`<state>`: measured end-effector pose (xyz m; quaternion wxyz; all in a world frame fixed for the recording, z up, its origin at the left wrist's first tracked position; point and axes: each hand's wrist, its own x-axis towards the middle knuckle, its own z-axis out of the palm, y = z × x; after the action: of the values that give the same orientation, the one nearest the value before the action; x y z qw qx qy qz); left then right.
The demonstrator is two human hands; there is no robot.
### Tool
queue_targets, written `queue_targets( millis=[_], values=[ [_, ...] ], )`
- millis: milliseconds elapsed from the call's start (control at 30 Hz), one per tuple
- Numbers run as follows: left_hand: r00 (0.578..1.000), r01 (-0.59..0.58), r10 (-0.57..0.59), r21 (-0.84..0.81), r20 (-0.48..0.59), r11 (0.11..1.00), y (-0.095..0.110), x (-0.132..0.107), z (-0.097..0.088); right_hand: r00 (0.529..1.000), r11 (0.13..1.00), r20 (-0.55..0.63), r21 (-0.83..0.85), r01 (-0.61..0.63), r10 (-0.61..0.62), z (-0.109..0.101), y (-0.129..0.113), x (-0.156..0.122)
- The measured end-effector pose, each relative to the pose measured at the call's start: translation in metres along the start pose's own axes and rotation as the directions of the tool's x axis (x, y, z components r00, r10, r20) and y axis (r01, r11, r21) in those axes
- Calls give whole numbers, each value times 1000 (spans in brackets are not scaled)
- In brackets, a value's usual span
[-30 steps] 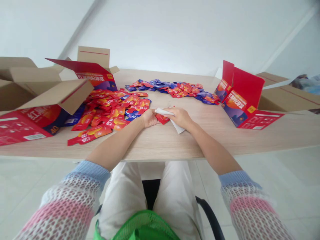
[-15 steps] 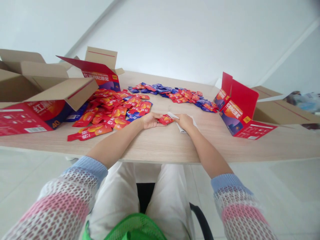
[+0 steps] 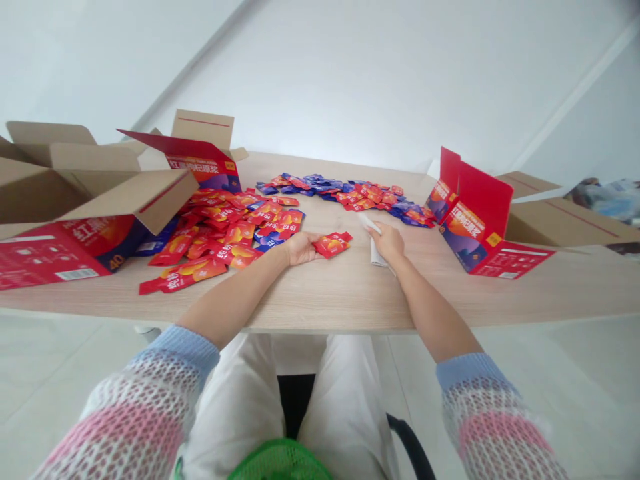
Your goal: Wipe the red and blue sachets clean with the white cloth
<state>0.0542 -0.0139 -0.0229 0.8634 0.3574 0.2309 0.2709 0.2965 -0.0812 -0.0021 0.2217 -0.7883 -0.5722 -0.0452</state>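
- Red foil sachet (image 3: 333,245) lies on a pale wood-grain table (image 3: 325,300), just beyond the left hand (image 3: 303,249), whose fingers sit loosely together, pinching nothing.
- Right hand (image 3: 387,241) rests on a folded white sheet (image 3: 379,256) with its fingers bunched; whether they pinch it, I cannot tell.
- Long red sachet (image 3: 183,275) near the table's front edge could slide off if the left forearm (image 3: 230,303) sweeps across it.
- Heaped red-and-blue sachets (image 3: 235,230) crowd the left side, while open red printed cartons (image 3: 475,223) and brown cardboard boxes (image 3: 565,223) hem in the working space.
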Motion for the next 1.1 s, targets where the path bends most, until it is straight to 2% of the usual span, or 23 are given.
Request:
queue_targets(
  millis=[67,133,200,300,367,433,500,633,700,833,1000,1100],
  values=[
    [1000,14,-14,-12,-28,1000,0,1,1,995,991,-31,92,96,-93,-4,-8,-3],
    [999,22,-23,-19,-37,1000,0,3,2,970,955,-35,172,242,-239,-4,-22,-10],
    [1000,5,-6,-30,-28,1000,0,5,1,912,887,-2,233,399,-410,-2,-39,-20],
    [1000,-18,17,-37,-11,999,0,6,0,794,775,57,269,572,-606,7,-58,-35],
    [1000,-13,13,-19,-8,1000,0,6,0,739,736,103,258,626,-666,12,-64,-40],
    [1000,-13,13,-7,-10,1000,0,7,0,722,737,161,230,636,-673,15,-67,-41],
    [1000,-22,22,-22,-13,1000,0,7,0,741,768,201,182,614,-640,14,-66,-37],
    [998,-32,29,-52,-46,998,-2,8,2,839,865,223,35,501,-496,10,-61,-29],
    [997,-33,31,-29,-67,999,-2,8,2,873,894,229,-26,447,-430,9,-57,-25],
    [998,-28,30,33,-59,999,-3,7,1,907,924,243,-84,373,-344,11,-46,-20],
    [998,-18,19,24,-63,1000,-2,6,-1,945,954,247,-154,256,-214,10,-34,-16],
    [997,-7,8,15,-78,1000,-2,4,1,957,957,198,-155,244,-212,5,-30,-16]
  ],
)
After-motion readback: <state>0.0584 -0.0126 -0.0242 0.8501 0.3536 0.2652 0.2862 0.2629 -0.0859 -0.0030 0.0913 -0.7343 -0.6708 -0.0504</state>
